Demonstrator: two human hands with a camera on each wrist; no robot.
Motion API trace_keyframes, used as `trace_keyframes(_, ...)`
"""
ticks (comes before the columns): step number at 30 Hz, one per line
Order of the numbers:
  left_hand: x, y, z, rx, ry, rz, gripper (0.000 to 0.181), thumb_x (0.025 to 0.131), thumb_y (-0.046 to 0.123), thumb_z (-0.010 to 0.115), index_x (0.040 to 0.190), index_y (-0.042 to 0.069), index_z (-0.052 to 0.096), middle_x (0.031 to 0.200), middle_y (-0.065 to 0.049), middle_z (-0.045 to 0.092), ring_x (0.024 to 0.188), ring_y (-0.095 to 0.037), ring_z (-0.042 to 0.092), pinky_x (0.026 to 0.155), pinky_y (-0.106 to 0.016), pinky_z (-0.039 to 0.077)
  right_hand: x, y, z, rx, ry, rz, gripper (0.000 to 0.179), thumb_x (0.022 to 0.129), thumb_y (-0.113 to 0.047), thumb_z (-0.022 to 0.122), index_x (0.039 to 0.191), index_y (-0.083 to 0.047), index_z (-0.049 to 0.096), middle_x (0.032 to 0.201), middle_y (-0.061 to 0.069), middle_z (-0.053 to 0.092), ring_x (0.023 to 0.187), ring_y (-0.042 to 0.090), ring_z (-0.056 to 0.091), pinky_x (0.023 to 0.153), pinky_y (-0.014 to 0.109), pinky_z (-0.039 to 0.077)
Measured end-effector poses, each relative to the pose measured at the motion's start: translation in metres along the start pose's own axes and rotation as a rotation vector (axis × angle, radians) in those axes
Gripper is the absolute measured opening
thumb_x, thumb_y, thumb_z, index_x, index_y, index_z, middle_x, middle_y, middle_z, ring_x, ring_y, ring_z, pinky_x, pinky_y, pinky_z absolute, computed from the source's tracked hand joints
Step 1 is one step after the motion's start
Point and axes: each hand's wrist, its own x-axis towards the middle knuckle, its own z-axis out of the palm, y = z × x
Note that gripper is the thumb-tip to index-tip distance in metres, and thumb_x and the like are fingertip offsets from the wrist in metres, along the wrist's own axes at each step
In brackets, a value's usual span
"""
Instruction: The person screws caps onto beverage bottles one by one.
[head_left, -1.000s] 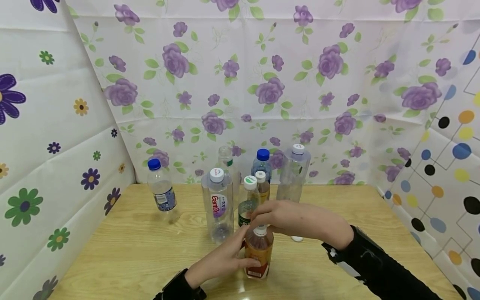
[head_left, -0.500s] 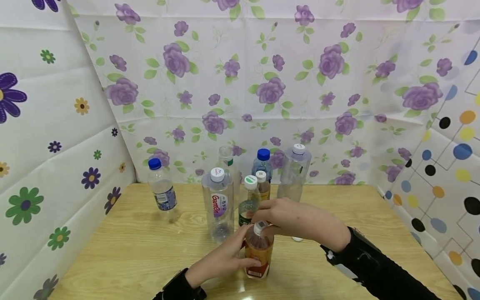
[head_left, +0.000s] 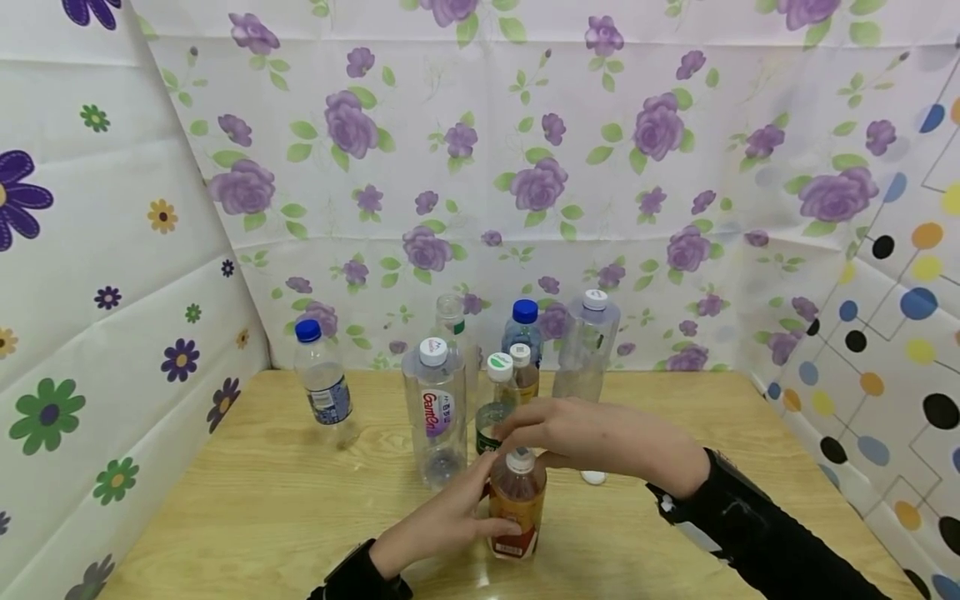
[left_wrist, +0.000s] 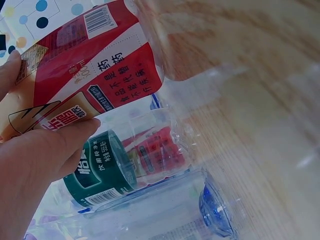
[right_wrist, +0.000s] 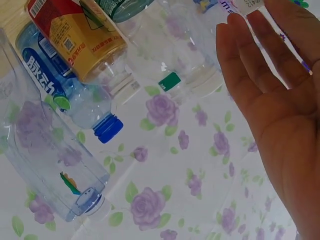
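Note:
In the head view my left hand [head_left: 450,517] grips a bottle with an orange and red label [head_left: 517,504], standing on the table near its front edge. The label [left_wrist: 95,60] fills the upper left of the left wrist view, with my left fingers curled round it. Over the bottle's top, my right hand [head_left: 592,437] pinches the white bottle cap [head_left: 521,457] between thumb and fingers. Part of that cap [right_wrist: 250,6] shows at the upper edge of the right wrist view, beside the right fingertips. The bottle's neck is partly hidden behind the hand.
A clear bottle with white cap [head_left: 435,417] and a green-labelled bottle [head_left: 495,408] stand just behind. Farther back are a blue-capped bottle [head_left: 523,329] and a tall clear bottle [head_left: 588,342]. Another blue-capped bottle [head_left: 324,383] stands left. A white disc [head_left: 593,477] lies right.
Half a second ago the right fingers were shifted and the cap's top showed more; now the fingers cover it again, much as one second ago. Left hand and bottle stay put.

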Motion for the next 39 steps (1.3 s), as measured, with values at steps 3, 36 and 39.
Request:
trace_keyframes(3,0.001,0.000,0.000,0.002,0.007,0.009,0.088,0.096,0.039,0.070,0.162,0.032,0.012,0.167,-0.002,0.023,0.150,-0.027,0.033,0.118,-0.036,0.040,0.000,0.000,-0.001,-0.048,0.007,-0.043,0.039,0.090,-0.005,0.077,0.127,-0.015,0.070,0.135,0.002,0.063,0.123,0.020,0.062,0.095,0.021,0.056)
trace_keyframes(36,0.002,0.002,0.001,-0.019,0.018,0.060,0.080,0.095,0.030,0.074,0.158,0.030,0.025,0.156,0.000,0.040,0.141,-0.021,0.046,0.113,-0.029,0.045,0.008,-0.018,0.007,-0.535,-0.100,0.066,0.034,0.104,-0.038,0.058,0.124,-0.012,0.065,0.102,0.001,0.058,0.086,0.014,0.055,0.073,0.021,0.050)
trace_keyframes(39,0.003,0.002,0.002,-0.022,0.022,0.075,0.080,0.094,0.029,0.075,0.158,0.029,0.027,0.153,-0.001,0.043,0.137,-0.019,0.049,0.111,-0.029,0.047,0.006,-0.020,0.013,-0.641,-0.056,0.049,0.034,0.104,-0.042,0.056,0.118,-0.012,0.067,0.099,0.000,0.060,0.083,0.014,0.052,0.073,0.022,0.048)
